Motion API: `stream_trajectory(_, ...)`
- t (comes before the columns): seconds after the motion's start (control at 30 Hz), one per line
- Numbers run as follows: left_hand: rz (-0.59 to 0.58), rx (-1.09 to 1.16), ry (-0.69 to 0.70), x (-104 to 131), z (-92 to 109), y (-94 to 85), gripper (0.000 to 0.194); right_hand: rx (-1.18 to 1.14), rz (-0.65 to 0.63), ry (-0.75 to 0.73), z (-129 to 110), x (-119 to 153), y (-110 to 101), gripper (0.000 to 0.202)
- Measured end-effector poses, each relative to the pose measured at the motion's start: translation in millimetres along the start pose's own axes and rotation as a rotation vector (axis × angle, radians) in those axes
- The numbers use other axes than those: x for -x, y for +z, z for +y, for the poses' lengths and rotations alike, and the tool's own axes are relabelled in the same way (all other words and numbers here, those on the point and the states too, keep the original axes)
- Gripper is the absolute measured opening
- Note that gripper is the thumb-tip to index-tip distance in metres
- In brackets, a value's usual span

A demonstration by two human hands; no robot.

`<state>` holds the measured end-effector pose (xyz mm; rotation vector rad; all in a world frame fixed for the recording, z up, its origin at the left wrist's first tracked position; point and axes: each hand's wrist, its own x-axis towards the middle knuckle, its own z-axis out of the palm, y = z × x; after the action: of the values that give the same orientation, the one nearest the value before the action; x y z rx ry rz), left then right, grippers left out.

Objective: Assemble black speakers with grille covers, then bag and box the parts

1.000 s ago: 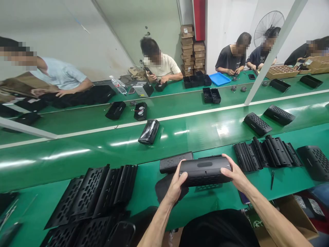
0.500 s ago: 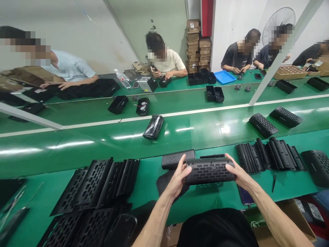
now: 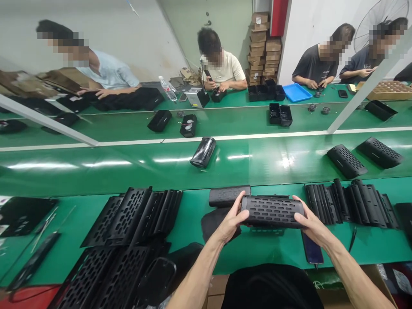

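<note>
A black speaker housing with a slotted grille (image 3: 273, 211) is held level between my two hands, just above the green table. My left hand (image 3: 233, 216) grips its left end, thumb on the front face. Its right end is in my right hand (image 3: 307, 216), thumb in front too. Behind it lies another black speaker housing (image 3: 229, 195), and under my left wrist a dark cloth-like piece (image 3: 216, 223) is partly hidden. A phone (image 3: 311, 249) lies by my right forearm.
Stacked perforated black panels (image 3: 128, 219) cover the table on the left; curved black panels (image 3: 350, 204) stand in a row on the right. Beyond runs a green conveyor (image 3: 154, 171) with a glossy black housing (image 3: 203, 152). Several co-workers sit across it. A soldering-iron-like tool (image 3: 35, 259) lies far left.
The view has shifted left, so most things appear farther right. The housing has tilted in my hands, its slotted face now turned more upward. Both hands keep their hold.
</note>
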<state>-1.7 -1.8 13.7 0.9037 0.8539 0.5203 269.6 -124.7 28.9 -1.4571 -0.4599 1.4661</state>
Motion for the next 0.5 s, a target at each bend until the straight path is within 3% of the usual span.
stream_trajectory(0.13, -0.031, 0.003, 0.09, -4.5, 3.6, -3.8, 0.108, 0.057, 0.01, -0.087, -0.3, -2.4, -4.1, 0.092)
stream_trajectory(0.27, -0.009, -0.013, 0.06, -29.8, 13.8, -4.7, 0.109, 0.064, 0.037, -0.117, -6.0, -24.6, -5.2, 0.084)
stream_trajectory(0.37, 0.054, -0.003, 0.064, -48.4, 22.4, -3.0, 0.117, -0.017, 0.066, -0.1, -14.2, -58.4, -6.9, 0.076)
stream_trajectory(0.43, 0.161, -0.012, 0.118, -51.5, 22.2, 0.4, 0.121, -0.098, 0.099, -0.076, -20.0, -89.5, -7.2, 0.066)
stream_trajectory(0.5, 0.285, -0.027, 0.164, -45.0, 13.6, 3.1, 0.108, -0.155, 0.161, -0.086, -27.3, -126.1, -6.1, 0.059)
